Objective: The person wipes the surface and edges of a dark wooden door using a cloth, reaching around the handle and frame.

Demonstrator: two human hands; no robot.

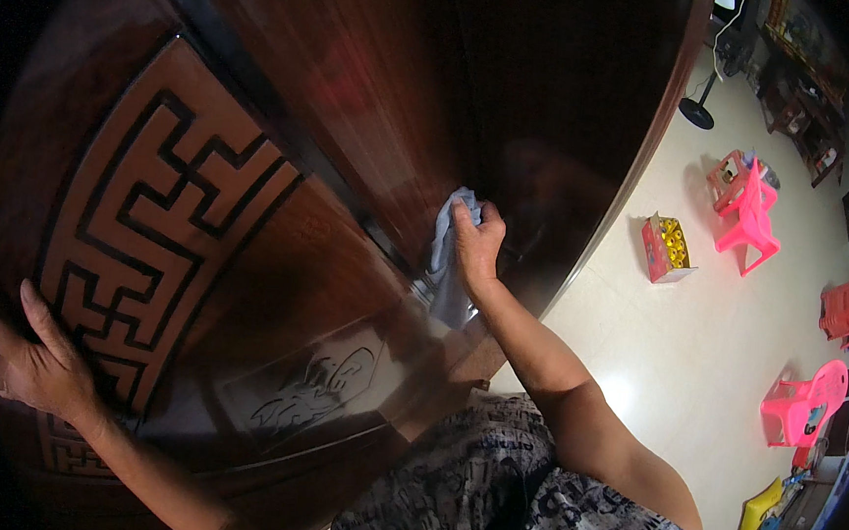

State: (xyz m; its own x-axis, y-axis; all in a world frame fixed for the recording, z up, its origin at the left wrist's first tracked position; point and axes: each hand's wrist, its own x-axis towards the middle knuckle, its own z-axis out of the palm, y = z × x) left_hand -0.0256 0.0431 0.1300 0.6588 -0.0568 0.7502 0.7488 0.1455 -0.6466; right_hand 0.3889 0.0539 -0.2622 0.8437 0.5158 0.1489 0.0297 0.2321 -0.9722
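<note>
A crumpled light-blue cloth is bunched in my right hand, at the edge of a dark, glossy wooden door. The cloth's lower end hangs beside a shiny metal piece, partly hidden by it. On the far left, my left hand has its fingers apart and holds nothing. It is beside the door's raised fretwork carving; whether the palm touches the wood cannot be made out. Lower down, a rectangular panel bears a carved leaf-like design.
To the right, a pale tiled floor stretches into a room. On it are an open box of yellow items, pink plastic chairs, stacked red stools and a fan's round base. A yellow bag-like item sits lower right.
</note>
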